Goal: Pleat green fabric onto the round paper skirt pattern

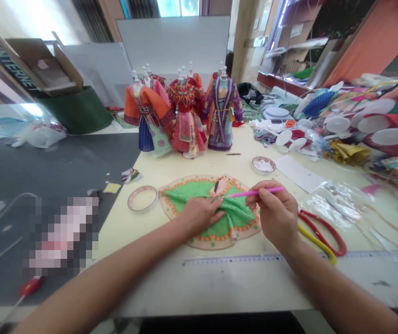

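A small green doll dress [199,195] with an orange-patterned, pale pink border lies spread on the table. My left hand [201,214] rests on its middle, fingers lying along the cloth and thumb apart, with folds around them. Between the fingers of my right hand [279,211] is a thin pink-handled tool [254,192], held nearly level. Its pale, narrow tip reaches the cloth beside my left fingertips; the exact kind of tip is too small to make out. Above the tip lies the pale patterned top part [225,184] of the dress.
Dressed doll figures [187,116] stand at the back. Pliers with red and yellow handles [324,234] lie by my right wrist, above a clear ruler [247,260]. A ring-shaped dish [142,198] is at left, a small bowl [264,164] behind. Piled materials [352,120] crowd the right.
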Demonstrator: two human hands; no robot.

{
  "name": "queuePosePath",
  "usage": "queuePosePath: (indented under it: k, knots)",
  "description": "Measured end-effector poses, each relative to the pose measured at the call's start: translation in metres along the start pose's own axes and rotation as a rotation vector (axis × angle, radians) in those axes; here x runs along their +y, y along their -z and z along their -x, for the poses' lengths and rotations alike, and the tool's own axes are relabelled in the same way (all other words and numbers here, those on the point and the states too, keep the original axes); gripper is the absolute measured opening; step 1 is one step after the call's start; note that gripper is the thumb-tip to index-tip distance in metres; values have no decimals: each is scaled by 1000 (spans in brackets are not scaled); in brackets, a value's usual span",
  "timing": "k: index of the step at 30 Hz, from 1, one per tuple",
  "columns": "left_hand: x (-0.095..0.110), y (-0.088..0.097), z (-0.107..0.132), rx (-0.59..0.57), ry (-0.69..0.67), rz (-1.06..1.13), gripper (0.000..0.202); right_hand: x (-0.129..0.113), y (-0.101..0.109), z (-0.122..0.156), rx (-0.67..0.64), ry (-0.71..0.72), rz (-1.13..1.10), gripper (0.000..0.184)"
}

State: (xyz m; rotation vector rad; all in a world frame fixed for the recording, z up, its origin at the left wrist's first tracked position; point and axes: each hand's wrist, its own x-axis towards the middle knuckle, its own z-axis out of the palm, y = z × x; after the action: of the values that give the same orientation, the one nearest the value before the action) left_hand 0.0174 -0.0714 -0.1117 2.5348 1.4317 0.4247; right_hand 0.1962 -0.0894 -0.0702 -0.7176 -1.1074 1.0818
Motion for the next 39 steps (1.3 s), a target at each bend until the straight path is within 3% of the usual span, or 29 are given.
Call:
queuePosePath:
  k: [4,7,12,16,20,22,31,37,39]
  knots:
    - [-7,1,-32,55,84,41,40,3,0,0,-2,-34,8,8]
    - [-13,12,-38,101,132,125,39,6,1,0,-13,-51,16,7]
    - [-25,34,0,155,189,222,29,13,0,4,-78,-132,17,7]
    - [-34,41,33,149,276,332,25,20,-7,8,-145,-314,-55,7]
    - [-37,34,35,106,354,312,25,27,-16,11,-192,-579,-202,8]
    - [-36,30,29,102,356,311,24,31,-18,10,-208,-637,-216,8]
    - [-41,34,6,154,390,480,27,46,2,-15,-96,-519,-174,6]
    - [-55,49,8,243,434,481,34,46,12,-30,16,-451,-159,2]
    - [-57,52,12,223,429,431,35,47,15,-35,49,-426,-154,2]
